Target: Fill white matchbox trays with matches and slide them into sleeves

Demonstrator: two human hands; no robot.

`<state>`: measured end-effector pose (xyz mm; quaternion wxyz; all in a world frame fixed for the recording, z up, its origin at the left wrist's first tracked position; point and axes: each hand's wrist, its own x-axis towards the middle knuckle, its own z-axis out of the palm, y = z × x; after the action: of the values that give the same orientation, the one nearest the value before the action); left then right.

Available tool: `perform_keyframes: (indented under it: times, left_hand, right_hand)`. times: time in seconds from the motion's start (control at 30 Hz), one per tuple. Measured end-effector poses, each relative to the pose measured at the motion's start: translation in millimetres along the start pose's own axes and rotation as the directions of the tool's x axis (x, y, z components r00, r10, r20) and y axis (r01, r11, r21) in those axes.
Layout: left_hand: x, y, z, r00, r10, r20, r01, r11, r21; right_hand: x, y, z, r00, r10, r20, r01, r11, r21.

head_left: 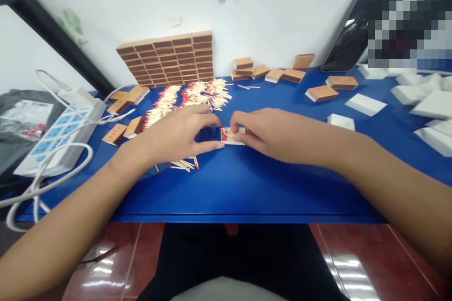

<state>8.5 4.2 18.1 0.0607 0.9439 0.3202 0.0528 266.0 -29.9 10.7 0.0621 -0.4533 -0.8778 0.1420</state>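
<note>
A small white tray holding red-tipped matches lies on the bench. The right hand's grip is closed on its right end, apparently to steady it; the left hand's grip is parted around the left end, though contact is hard to judge. Loose matches lie heaped nearby, likely for reach; matchboxes stand stacked against the wall.

Head-worn view, looking forward and down.
It sits near, above a blue surface, facing a white wall, tiled floor below.
</note>
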Motion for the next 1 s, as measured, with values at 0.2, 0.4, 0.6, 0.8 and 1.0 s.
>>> perform_keyframes:
  times: [0.2, 0.4, 0.6, 0.8, 1.0]
  left_hand:
    - [-0.6, 0.2, -0.7, 1.000, -0.003, 0.009, 0.003, 1.000, 0.010]
    - [-2.2, 3.7, -4.5, 0.998, -0.047, 0.036, 0.045, 0.998, 0.044]
    - [-3.4, 5.5, -7.7, 0.997, -0.056, 0.056, 0.053, 0.997, 0.061]
    - [-3.8, 2.6, -7.0, 0.997, -0.051, 0.055, 0.047, 0.996, 0.073]
    - [-6.0, -0.8, -5.6, 0.998, -0.055, 0.038, 0.053, 0.997, 0.060]
  right_hand:
    - [-0.2, -0.3, -0.2, 1.000, 0.005, 0.000, -0.005, 1.000, 0.010]
    - [-1.4, -1.5, -1.8, 1.000, 0.020, 0.023, -0.019, 1.000, -0.008]
    - [-3.5, -0.5, -2.0, 1.000, 0.004, 0.030, -0.004, 1.000, -0.010]
    - [-4.4, -0.5, -2.5, 0.999, 0.009, 0.033, -0.008, 1.000, -0.027]
    - [-6.1, -0.9, -3.0, 1.000, 0.008, 0.029, -0.007, 1.000, -0.029]
